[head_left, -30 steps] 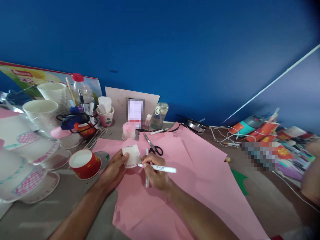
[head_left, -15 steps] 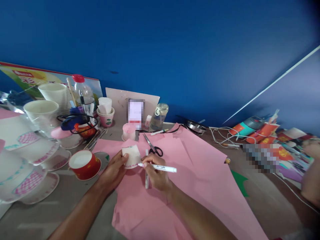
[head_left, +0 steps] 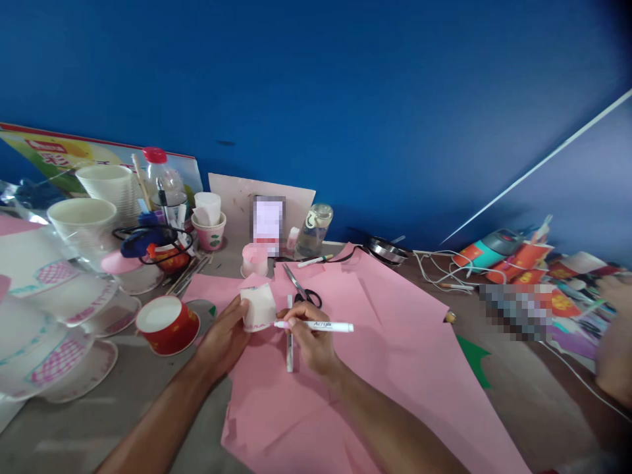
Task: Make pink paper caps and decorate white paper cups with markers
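Observation:
My left hand (head_left: 231, 336) is closed on a small white paper cup (head_left: 259, 307), turned rim down, with pink marks along its lower edge. In my right hand (head_left: 310, 339) is a white acrylic marker (head_left: 330, 326), pinched between thumb and fingers. Its pink tip points left, at or very near the cup's lower edge; whether it touches I cannot tell. A second white marker (head_left: 289, 359) lies on the pink paper (head_left: 395, 382), partly behind my right hand. Just beyond that hand are black-handled scissors (head_left: 309, 298).
To the left stand a red paper cup (head_left: 165, 326) and stacked decorated cups (head_left: 59, 309). Behind are a phone (head_left: 268, 220) and a clear bottle (head_left: 315, 230). At right lie white cables (head_left: 429, 273), a teal bottle (head_left: 486, 252) and another person's arm (head_left: 615, 349).
The cup has turned slightly in my left hand, and a pink top part shows more. The marker in my right hand has shifted a little right and now lies more level.

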Demonstrator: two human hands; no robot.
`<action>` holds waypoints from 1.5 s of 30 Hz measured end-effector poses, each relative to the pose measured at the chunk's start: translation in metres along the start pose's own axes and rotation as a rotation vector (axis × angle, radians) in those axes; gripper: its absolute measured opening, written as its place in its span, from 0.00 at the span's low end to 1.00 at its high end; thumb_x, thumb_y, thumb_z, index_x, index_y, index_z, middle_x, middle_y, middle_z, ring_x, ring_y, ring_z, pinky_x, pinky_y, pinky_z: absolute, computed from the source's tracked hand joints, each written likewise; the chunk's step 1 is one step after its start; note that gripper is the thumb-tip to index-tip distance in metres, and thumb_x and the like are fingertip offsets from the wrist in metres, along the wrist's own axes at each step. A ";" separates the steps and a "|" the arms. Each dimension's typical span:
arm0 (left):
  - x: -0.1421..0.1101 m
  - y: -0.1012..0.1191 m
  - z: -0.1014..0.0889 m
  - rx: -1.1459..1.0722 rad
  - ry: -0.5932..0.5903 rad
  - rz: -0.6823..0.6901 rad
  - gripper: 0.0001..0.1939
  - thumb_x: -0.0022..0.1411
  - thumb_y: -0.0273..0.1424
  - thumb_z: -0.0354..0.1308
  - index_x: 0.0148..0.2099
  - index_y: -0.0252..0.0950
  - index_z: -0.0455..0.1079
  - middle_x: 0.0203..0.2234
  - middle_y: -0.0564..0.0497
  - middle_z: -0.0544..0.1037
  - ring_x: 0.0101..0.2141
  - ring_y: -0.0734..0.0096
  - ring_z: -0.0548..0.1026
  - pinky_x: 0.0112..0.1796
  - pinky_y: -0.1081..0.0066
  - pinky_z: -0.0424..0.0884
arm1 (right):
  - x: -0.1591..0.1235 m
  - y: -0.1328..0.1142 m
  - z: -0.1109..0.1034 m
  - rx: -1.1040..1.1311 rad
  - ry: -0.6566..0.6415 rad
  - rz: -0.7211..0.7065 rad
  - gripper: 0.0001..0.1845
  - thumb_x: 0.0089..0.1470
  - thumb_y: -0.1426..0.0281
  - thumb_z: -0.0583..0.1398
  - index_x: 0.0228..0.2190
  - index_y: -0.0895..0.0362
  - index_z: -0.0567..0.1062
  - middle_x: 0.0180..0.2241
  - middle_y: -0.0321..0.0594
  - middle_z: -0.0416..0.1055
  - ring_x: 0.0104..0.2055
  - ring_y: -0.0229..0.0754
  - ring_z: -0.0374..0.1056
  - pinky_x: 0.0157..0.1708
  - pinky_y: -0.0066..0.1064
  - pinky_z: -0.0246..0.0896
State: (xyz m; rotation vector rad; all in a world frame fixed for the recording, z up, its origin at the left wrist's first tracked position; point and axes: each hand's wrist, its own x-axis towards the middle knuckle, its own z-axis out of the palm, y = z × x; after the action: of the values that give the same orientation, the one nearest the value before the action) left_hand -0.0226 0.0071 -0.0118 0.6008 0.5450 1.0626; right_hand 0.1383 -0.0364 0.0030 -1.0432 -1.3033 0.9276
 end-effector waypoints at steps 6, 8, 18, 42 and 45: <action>-0.001 -0.003 -0.004 0.093 -0.011 0.013 0.16 0.55 0.37 0.66 0.44 0.34 0.74 0.37 0.47 0.78 0.40 0.62 0.75 0.42 0.66 0.70 | -0.002 -0.006 0.002 -0.062 -0.054 -0.054 0.08 0.54 0.69 0.55 0.25 0.55 0.71 0.21 0.35 0.65 0.22 0.37 0.59 0.22 0.29 0.54; -0.001 -0.003 -0.004 0.105 -0.007 0.014 0.15 0.56 0.37 0.65 0.43 0.33 0.74 0.36 0.47 0.78 0.39 0.63 0.75 0.42 0.67 0.70 | -0.002 -0.006 0.002 -0.091 -0.060 -0.092 0.08 0.54 0.69 0.55 0.25 0.55 0.71 0.21 0.35 0.65 0.22 0.37 0.59 0.23 0.29 0.54; -0.001 -0.002 -0.003 0.103 -0.006 0.009 0.15 0.56 0.38 0.65 0.42 0.34 0.74 0.36 0.47 0.78 0.38 0.64 0.74 0.40 0.69 0.70 | -0.001 -0.006 0.002 -0.160 -0.064 -0.148 0.08 0.54 0.70 0.55 0.25 0.56 0.72 0.24 0.37 0.68 0.25 0.38 0.63 0.27 0.31 0.58; -0.001 -0.003 -0.005 0.102 -0.015 0.010 0.13 0.57 0.36 0.64 0.42 0.33 0.74 0.34 0.47 0.78 0.35 0.65 0.74 0.38 0.68 0.70 | 0.000 -0.009 0.003 -0.166 -0.091 -0.121 0.08 0.54 0.68 0.55 0.25 0.56 0.70 0.22 0.36 0.67 0.23 0.37 0.60 0.25 0.30 0.56; -0.001 -0.003 -0.005 0.098 -0.007 0.008 0.14 0.56 0.36 0.65 0.42 0.33 0.74 0.34 0.47 0.78 0.36 0.65 0.75 0.39 0.68 0.70 | 0.001 -0.007 0.002 -0.184 -0.074 -0.096 0.08 0.53 0.68 0.55 0.24 0.55 0.70 0.20 0.35 0.65 0.21 0.36 0.58 0.23 0.29 0.54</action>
State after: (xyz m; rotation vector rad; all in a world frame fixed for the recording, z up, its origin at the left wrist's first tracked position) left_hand -0.0243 0.0064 -0.0167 0.6932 0.5919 1.0449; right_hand 0.1362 -0.0377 0.0103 -1.0849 -1.5098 0.7909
